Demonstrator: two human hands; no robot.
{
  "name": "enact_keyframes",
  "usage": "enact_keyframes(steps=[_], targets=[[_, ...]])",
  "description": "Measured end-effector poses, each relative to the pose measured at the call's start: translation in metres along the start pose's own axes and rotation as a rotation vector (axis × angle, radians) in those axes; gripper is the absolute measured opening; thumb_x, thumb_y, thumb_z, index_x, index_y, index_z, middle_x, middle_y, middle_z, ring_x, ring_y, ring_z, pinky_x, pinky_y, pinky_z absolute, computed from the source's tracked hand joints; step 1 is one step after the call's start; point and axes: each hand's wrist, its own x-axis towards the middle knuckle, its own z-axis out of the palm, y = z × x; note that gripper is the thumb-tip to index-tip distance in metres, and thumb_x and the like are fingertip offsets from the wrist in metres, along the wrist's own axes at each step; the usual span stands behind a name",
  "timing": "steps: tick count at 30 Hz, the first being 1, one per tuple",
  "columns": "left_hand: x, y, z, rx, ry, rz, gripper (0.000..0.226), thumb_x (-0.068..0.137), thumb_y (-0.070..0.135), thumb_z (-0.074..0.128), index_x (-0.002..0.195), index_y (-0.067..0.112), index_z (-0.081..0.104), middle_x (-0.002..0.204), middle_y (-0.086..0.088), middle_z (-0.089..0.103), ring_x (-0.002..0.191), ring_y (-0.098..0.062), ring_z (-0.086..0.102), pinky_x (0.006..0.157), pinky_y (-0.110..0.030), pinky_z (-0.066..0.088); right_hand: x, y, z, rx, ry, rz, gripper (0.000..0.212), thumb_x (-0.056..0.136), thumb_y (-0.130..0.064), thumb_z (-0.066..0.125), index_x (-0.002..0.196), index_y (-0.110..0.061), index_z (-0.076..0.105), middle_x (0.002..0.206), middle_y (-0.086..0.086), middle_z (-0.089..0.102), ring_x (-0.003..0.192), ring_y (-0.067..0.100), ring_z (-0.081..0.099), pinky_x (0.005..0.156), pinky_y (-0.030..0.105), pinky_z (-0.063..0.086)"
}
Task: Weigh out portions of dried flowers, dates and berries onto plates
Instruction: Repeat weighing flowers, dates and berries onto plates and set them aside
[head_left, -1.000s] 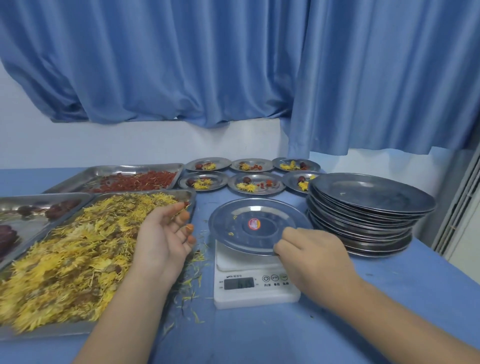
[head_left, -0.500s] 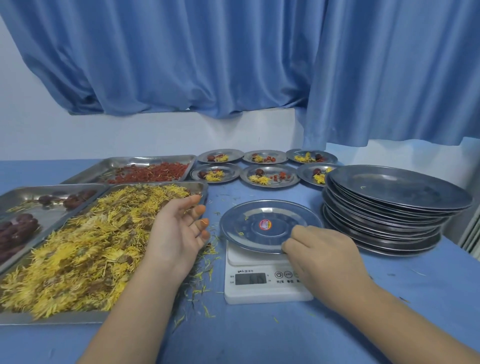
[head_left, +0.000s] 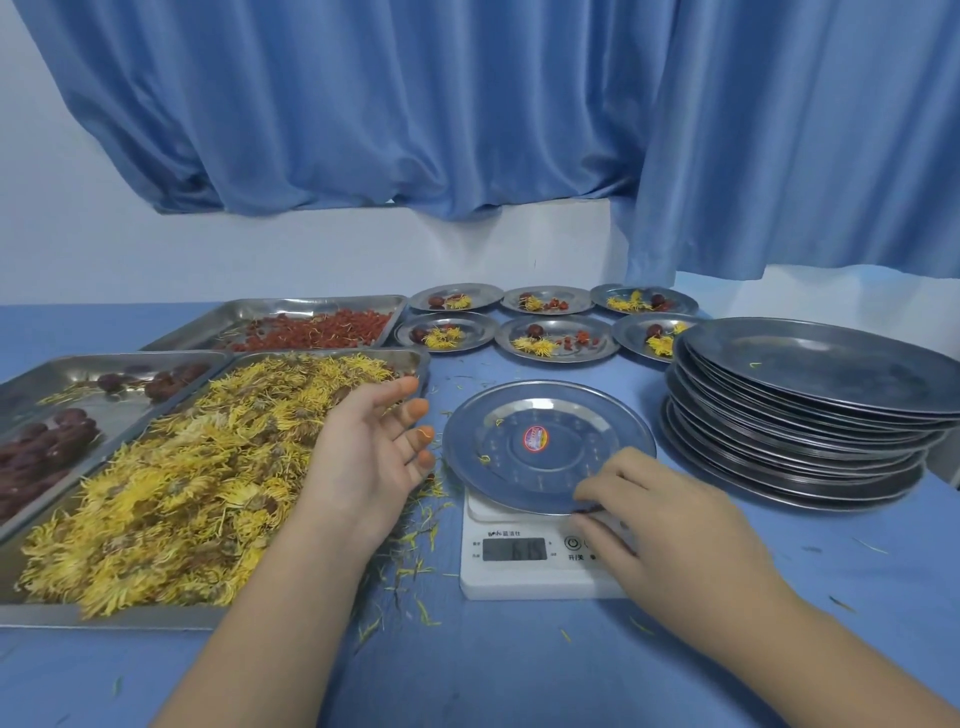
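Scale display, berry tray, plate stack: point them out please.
Scale display (head_left: 514, 549), head view, middle of the screen.
Berry tray (head_left: 322, 305), head view, far wall.
Plate stack (head_left: 810, 364), head view, top plate's bare middle.

The blue table (head_left: 519, 675) is taken up along its left edge by three steel trays (head_left: 104, 617). Six small filled plates (head_left: 602, 332) are set by the far edge and a plate stack (head_left: 800, 452) toward the right edge. A white scale (head_left: 519, 582) is placed mid-table — loose petals (head_left: 415, 566) are strewn beside it.

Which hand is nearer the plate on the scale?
Right. The right hand holds the near rim of the plate on the scale; the left hand hovers open left of it, over the flower tray's edge, not touching.
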Motion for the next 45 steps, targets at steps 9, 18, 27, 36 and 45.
enact_keyframes(steps=[9,18,27,36,45], targets=[[0.0,-0.002,0.003,0.044,0.003,-0.029,0.015,0.087,0.023,0.054,0.099,0.016,0.061,0.069,0.001,0.058,0.056,-0.013,0.052,0.056,-0.027,0.04,-0.024,0.045,-0.026,0.265,-0.265,0.195,0.006,0.082,-0.035,0.065,0.079,-0.036,0.062,0.069,-0.013,0.059,0.066,0.008,0.054,0.058,0.026,0.045],[0.0,0.0,0.001,0.103,-0.017,-0.016,0.012,0.089,0.023,0.052,0.096,0.018,0.06,0.068,0.003,0.057,0.056,-0.013,0.05,0.056,-0.026,0.038,-0.021,0.031,-0.017,0.195,-0.368,0.131,0.03,0.081,-0.057,0.042,0.095,-0.039,0.06,0.072,-0.028,0.054,0.064,0.001,0.049,0.056,0.021,0.037],[-0.002,0.0,0.003,0.136,-0.007,-0.005,0.014,0.09,0.023,0.051,0.099,0.017,0.06,0.068,0.003,0.058,0.056,-0.012,0.051,0.056,-0.025,0.039,-0.022,0.025,-0.013,0.202,-0.428,0.216,0.032,0.081,-0.065,0.04,0.099,-0.041,0.052,0.074,-0.031,0.053,0.058,0.003,0.048,0.055,0.022,0.039],[-0.003,0.0,0.006,0.149,0.017,-0.006,0.013,0.09,0.023,0.053,0.099,0.018,0.062,0.068,0.004,0.06,0.054,-0.011,0.053,0.054,-0.024,0.04,-0.021,0.028,-0.018,0.301,-0.459,0.225,0.026,0.08,-0.061,0.046,0.081,-0.04,0.061,0.055,-0.017,0.052,0.053,0.009,0.046,0.048,0.022,0.033],[-0.004,-0.001,0.007,0.207,0.031,-0.001,0.01,0.092,0.023,0.053,0.093,0.02,0.063,0.067,0.005,0.059,0.054,-0.011,0.053,0.056,-0.025,0.04,-0.019,0.035,-0.011,0.255,-0.108,0.423,0.016,0.08,-0.023,0.054,0.066,-0.03,0.058,0.045,-0.012,0.049,0.047,0.011,0.044,0.046,0.027,0.039]])
